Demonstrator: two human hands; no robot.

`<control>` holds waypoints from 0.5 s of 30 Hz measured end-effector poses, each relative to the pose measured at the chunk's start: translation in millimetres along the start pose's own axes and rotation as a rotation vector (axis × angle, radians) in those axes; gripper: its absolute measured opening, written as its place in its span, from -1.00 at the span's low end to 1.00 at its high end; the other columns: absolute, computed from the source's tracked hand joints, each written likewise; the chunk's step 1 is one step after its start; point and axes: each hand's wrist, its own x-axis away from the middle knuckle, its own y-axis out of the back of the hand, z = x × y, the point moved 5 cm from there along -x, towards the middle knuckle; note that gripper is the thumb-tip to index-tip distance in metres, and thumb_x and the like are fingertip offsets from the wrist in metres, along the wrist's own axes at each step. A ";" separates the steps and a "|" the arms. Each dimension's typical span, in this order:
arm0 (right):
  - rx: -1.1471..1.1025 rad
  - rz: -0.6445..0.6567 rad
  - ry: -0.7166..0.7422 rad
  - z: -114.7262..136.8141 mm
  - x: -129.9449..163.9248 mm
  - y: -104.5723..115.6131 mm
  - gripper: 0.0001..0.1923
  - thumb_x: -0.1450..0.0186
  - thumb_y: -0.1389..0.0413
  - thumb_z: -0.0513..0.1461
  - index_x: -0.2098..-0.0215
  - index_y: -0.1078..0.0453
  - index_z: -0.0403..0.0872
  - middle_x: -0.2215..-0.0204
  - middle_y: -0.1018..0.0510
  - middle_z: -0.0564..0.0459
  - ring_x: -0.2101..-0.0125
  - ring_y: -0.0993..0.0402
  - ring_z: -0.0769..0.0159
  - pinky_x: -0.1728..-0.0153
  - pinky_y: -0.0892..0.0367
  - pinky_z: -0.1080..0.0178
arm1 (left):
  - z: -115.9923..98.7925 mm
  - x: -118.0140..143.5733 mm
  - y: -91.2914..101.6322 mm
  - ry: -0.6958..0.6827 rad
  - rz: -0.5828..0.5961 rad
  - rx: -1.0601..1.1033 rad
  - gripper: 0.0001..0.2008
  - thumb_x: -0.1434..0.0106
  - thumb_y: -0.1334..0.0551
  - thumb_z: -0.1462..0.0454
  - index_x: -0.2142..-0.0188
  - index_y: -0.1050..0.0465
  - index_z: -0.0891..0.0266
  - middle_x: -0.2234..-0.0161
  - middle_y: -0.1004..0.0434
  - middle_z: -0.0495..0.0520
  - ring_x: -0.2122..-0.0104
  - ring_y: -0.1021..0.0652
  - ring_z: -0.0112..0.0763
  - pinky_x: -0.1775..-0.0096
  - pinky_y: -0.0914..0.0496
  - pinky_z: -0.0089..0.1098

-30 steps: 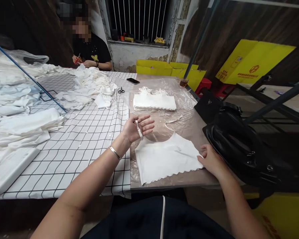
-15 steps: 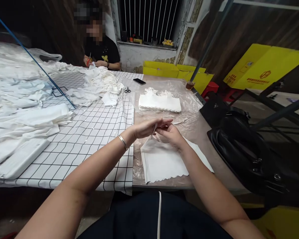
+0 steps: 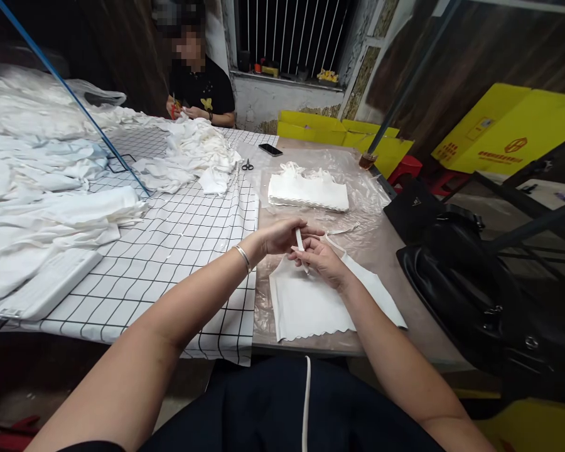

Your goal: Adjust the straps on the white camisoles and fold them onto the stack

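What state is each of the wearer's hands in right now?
Left hand: at the white strap; whether gripping it cannot be told.
Right hand: closed, pinching that strap.

The left forearm (image 3: 202, 285) slants up from the lower left corner to the middle of the frame, its elbow slightly bent. There the left hand (image 3: 282, 236) is half open, thumb uppermost, fingers stretched toward the right. The right forearm (image 3: 388, 336) rises from the lower right, and the right hand (image 3: 321, 258) sits just below those fingers, its thumb and fingertips pinched together, pointing left.
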 end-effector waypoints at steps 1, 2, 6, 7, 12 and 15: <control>0.018 0.006 -0.027 -1.3 1.8 2.1 -0.58 0.01 -0.35 -0.02 0.38 -0.34 -0.08 0.44 -0.58 0.04 0.51 -0.37 0.41 0.51 -0.14 0.37 | 0.0 0.2 2.7 0.000 -0.008 0.011 -0.56 -0.26 -0.03 0.11 0.03 -0.49 0.28 0.08 -0.55 0.23 0.30 -0.55 -0.21 0.33 -0.43 -0.27; 0.043 0.015 -0.053 -3.0 3.4 4.6 -0.59 0.00 -0.34 -0.01 0.34 -0.37 -0.09 0.41 -0.60 0.00 0.50 -0.39 0.40 0.51 -0.15 0.37 | -0.5 0.0 5.3 -0.008 -0.018 0.024 -0.57 -0.25 -0.04 0.11 0.05 -0.50 0.28 0.07 -0.55 0.23 0.25 -0.55 -0.20 0.28 -0.43 -0.26; 0.144 0.100 -0.151 -11.5 6.8 13.0 -0.61 -0.03 -0.34 0.00 0.37 -0.48 -0.13 0.36 -0.62 -0.06 0.42 -0.46 0.37 0.45 -0.21 0.34 | -3.9 -3.3 11.6 -0.020 -0.028 0.061 -0.61 -0.25 -0.06 0.12 0.12 -0.53 0.27 0.08 -0.55 0.20 0.15 -0.53 -0.22 0.09 -0.40 -0.21; 0.164 0.125 -0.171 -12.9 7.0 14.3 -0.62 -0.03 -0.35 0.00 0.40 -0.49 -0.13 0.38 -0.62 -0.06 0.42 -0.46 0.37 0.45 -0.21 0.34 | -5.1 -3.7 12.6 -0.016 -0.038 0.066 -0.62 -0.27 -0.04 0.12 0.14 -0.53 0.27 0.10 -0.56 0.19 0.16 -0.53 -0.24 0.08 -0.39 -0.20; 0.059 0.057 -0.254 -13.7 5.7 25.8 -0.73 -0.01 -0.38 -0.12 0.48 -0.46 -0.11 0.53 -0.57 0.04 0.56 -0.36 0.48 0.60 -0.11 0.41 | 5.0 7.5 18.1 0.077 -0.242 -0.221 -0.34 -0.35 0.14 -0.10 0.45 -0.50 0.33 0.44 -0.54 0.20 0.39 -0.53 -0.27 0.23 -0.41 -0.24; -0.099 -0.078 -0.263 -13.3 6.2 38.8 -0.78 -0.01 -0.37 -0.21 0.46 -0.45 -0.10 0.50 -0.58 0.05 0.56 -0.38 0.49 0.62 -0.13 0.43 | 25.3 22.6 14.3 0.040 -0.482 -0.688 -0.40 -0.29 0.01 -0.13 0.56 -0.41 0.31 0.55 -0.46 0.14 0.50 -0.47 -0.30 0.34 -0.34 -0.28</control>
